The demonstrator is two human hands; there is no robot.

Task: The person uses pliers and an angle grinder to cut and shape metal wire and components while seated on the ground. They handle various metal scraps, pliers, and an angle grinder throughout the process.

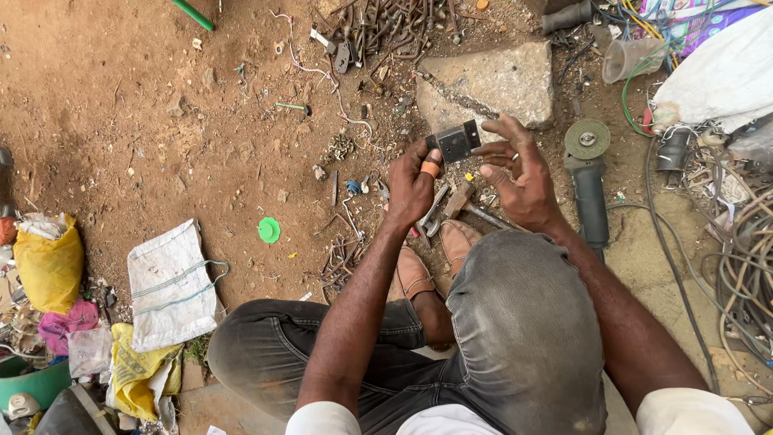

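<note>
- Seated low on bare dirt ground (161, 121), knees up, both hands out in front above the feet
- Left hand (411, 189) closed on a small dark metal bracket (456, 142), thumb and fingers pinching its left edge; orange band on one finger
- Right hand (519, 173) open, fingers spread and curled, just beside the bracket's right side; contact with it unclear
- Bracket held in the air, in front of a flat grey stone block (491, 84)
- Hammer (463, 201) and pliers (431, 216) lying on the ground under the hands, by the brown shoes (435, 254)
- Angle grinder (588, 185) lying to the right of the right hand, disc end away from the body
- Heap of rusty bent metal rods (386, 28) beyond the stone
- Tangle of cables (745, 258) at far right
- White sack (171, 286), yellow bag (50, 266) and green round lid (269, 229) at left
</note>
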